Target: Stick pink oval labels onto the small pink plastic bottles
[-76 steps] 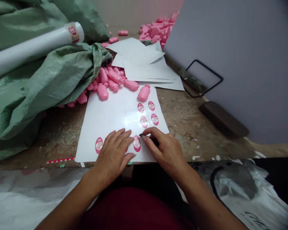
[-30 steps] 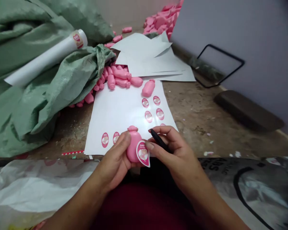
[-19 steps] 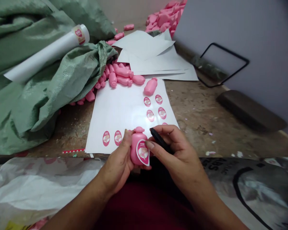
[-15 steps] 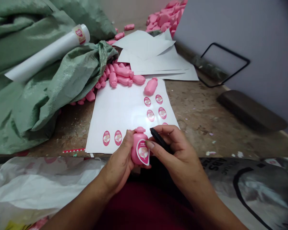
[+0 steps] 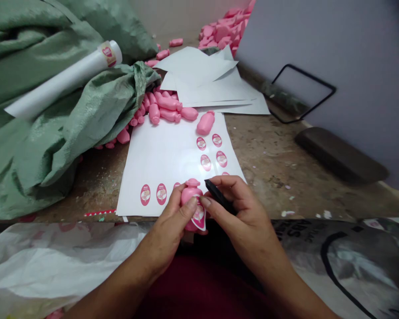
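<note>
My left hand [image 5: 169, 226] is closed around a small pink plastic bottle [image 5: 187, 194], held upright at the table's front edge. Its thumb presses on the oval label [image 5: 198, 219] on the bottle's front. The label's pointed lower right edge stands off the curved surface. In my right hand [image 5: 244, 212] is a slim black pen-like tool [image 5: 217, 195]; its exact kind cannot be made out. The right thumb tip touches the label's upper right edge. Beneath and beyond both hands lies a white sticker sheet [image 5: 156, 155] with several oval pink labels. Another pink bottle [image 5: 205, 123] rests on its far part.
Several pink bottles [image 5: 168, 104] spill from a green sack [image 5: 96, 102] at the left, with a white paper roll [image 5: 63, 79] on it. White sheets [image 5: 193, 66] lie behind. To the right are a black wire frame [image 5: 306, 73] and a dark brown block [image 5: 341, 153].
My left thumb has moved from the bottle's side onto the label, covering its upper part. The right hand keeps its hold on the black tool. The whole view has shifted slightly.
</note>
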Tool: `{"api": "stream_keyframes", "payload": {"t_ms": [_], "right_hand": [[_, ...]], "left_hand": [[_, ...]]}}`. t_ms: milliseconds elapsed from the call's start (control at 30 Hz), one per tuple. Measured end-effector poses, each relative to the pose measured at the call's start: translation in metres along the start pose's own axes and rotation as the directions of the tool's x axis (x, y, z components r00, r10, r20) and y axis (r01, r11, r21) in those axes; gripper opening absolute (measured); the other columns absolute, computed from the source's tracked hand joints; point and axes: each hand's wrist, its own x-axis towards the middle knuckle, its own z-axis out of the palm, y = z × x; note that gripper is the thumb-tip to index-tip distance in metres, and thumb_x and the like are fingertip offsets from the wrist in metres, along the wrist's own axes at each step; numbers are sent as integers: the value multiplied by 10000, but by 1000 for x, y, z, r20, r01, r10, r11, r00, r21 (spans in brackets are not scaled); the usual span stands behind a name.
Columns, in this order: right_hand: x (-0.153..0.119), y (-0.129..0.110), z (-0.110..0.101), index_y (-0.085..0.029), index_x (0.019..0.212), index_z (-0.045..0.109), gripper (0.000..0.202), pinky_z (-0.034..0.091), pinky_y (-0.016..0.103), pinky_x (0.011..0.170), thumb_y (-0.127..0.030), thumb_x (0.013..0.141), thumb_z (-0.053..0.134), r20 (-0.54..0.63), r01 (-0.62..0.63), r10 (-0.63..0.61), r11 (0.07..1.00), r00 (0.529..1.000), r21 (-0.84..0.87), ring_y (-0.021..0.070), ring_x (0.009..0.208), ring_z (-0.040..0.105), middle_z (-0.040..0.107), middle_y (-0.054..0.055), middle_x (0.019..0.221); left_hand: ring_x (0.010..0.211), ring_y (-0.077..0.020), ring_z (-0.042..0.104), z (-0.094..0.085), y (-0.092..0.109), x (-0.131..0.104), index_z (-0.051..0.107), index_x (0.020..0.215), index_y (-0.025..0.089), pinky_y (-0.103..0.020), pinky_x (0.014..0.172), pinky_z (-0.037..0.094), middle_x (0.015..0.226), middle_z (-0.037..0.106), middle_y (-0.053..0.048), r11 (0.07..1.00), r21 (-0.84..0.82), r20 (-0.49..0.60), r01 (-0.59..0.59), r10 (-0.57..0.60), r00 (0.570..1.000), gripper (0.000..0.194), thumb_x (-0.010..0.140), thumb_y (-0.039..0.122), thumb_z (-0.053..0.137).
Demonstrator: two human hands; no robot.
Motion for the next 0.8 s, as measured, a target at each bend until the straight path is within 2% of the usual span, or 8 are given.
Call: {"api": "stream_keyframes", "payload": {"t_ms": [200,433,600,800], "right_hand": [[-1,-1,0,-269,962,596,137,552,282,664,-306,841,646,5,-34,34,999,999,3,165,774,676,712,-12,872],[1,-2,-3,-263,959,603,164,548,290,771,-266,813,678,18,-20,19,998,1000,66,159,846,677,714,-23,890],[0,-3,-4,-266,970,600,183,540,267,699,-253,807,682,30,-27,24,993,999,114,145,782,656,701,-29,855],[-2,1,-3,-277,999,597,230,537,247,620,-318,811,724,24,-74,71,979,997,190,129,701,610,669,-44,820]], "left_hand": [[1113,-227,584,-4,-5,-2,539,1360,279,-296,824,560,1359,538,-96,1000,0,14,-5,5,1000,503,892,398,679],[886,-140,616,3,2,-1,596,1225,218,-275,695,594,1126,595,-59,962,-248,51,118,-109,993,268,972,304,570],[832,-130,642,0,2,0,600,1229,202,-241,629,585,1096,615,-57,917,-370,108,151,-119,987,259,982,262,546],[832,-134,643,3,2,0,612,1195,202,-230,612,571,1109,628,-61,894,-432,80,116,-90,993,235,1001,281,507]]}}
